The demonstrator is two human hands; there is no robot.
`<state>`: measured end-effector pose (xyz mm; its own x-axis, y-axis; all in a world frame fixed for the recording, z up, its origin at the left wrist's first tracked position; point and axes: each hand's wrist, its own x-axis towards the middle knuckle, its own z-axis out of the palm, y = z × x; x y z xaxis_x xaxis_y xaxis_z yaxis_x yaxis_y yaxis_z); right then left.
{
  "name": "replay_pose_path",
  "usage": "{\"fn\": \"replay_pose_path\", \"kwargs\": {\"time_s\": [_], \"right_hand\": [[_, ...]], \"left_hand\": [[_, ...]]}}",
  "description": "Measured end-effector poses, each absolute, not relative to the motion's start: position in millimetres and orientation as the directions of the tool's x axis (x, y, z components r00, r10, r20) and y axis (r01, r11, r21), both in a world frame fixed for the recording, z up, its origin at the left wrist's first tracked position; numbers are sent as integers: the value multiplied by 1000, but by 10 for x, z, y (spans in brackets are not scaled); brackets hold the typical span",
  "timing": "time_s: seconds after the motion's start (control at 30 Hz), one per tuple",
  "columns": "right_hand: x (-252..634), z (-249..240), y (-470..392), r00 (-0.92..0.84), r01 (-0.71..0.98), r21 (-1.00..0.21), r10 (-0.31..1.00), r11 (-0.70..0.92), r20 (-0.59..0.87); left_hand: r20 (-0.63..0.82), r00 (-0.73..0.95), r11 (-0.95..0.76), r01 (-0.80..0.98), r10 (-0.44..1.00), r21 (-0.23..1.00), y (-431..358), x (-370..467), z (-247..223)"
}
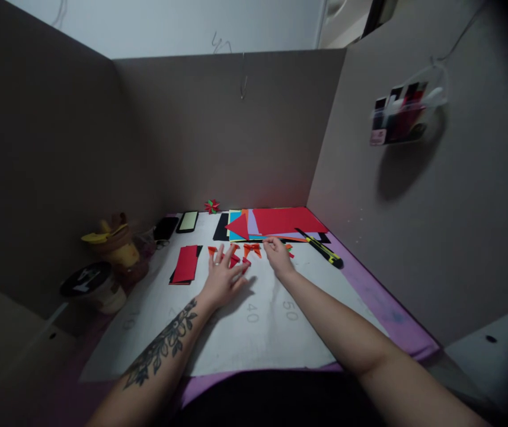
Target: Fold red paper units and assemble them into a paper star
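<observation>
My left hand lies palm down with its fingers spread among small folded paper pieces. A red folded piece is by its fingertips, and an orange folded piece shows on its far left side. My right hand has thumb and fingers pinched together; what they hold, if anything, is too small to make out. Close to that pinch lies an orange and red folded paper piece. Partly behind the right hand is an orange and green folded piece.
Coloured paper sheets are stacked at the back, with a yellow-black utility knife beside them. Red paper rectangles lie left of my hands. A phone, a spiky paper star and a lidded tub sit farther out. Grey panels enclose the table.
</observation>
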<state>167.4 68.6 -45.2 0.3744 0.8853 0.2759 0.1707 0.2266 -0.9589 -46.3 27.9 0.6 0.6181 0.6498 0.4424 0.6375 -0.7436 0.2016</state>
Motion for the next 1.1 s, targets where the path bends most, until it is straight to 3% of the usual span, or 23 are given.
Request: {"fn": "replay_pose_path", "kwargs": {"time_s": [0.07, 0.13, 0.23, 0.3, 0.37, 0.43, 0.53, 0.77, 0.87, 0.93, 1.03, 1.1], "right_hand": [[1672, -464, 692, 374, 154, -962, 887, 227, 270], [1671, -477, 698, 383, 161, -961, 884, 223, 269], [1667, -493, 705, 389, 193, -957, 878, 218, 279], [1664, -496, 703, 380, 207, -954, 881, 216, 282], [1659, -490, 692, 366, 215, -951, 884, 222, 289], [1653, -479, 672, 348, 219, -947, 888, 235, 301], [1646, -465, 642, 327, 215, -946, 895, 244, 305], [1634, -451, 622, 316, 213, -949, 903, 231, 290], [1628, -435, 617, 316, 211, -950, 904, 229, 288], [1625, -428, 614, 319, 213, -950, 904, 226, 286], [1625, -430, 614, 329, 229, -947, 898, 224, 292], [1628, -434, 613, 329, 241, -944, 896, 227, 299]], "left_hand": [[443, 748, -866, 467, 495, 178, 285, -479, 19], [481, 721, -863, 461, 499, 205, 362, -576, 37], [515, 330, -534, 783, 791, 319, 586, -857, 55], [442, 51, -216, 918, 896, 332, 748, -1064, 41], [298, -91, -5, 952, 950, 307, 873, -1217, 3], [187, -76, 21, 960, 979, 281, 946, -1287, -43], [145, -56, 11, 956, 988, 293, 990, -1290, -93], [269, -97, -31, 901, 958, 433, 1073, -1416, -116], [320, -110, -44, 898, 941, 438, 1086, -1476, -102], [287, 22, -140, 907, 958, 397, 1078, -1485, -82], [96, 307, -321, 882, 947, 345, 1062, -1484, -45], [8, 321, -305, 893, 947, 331, 1058, -1499, -21]]}}
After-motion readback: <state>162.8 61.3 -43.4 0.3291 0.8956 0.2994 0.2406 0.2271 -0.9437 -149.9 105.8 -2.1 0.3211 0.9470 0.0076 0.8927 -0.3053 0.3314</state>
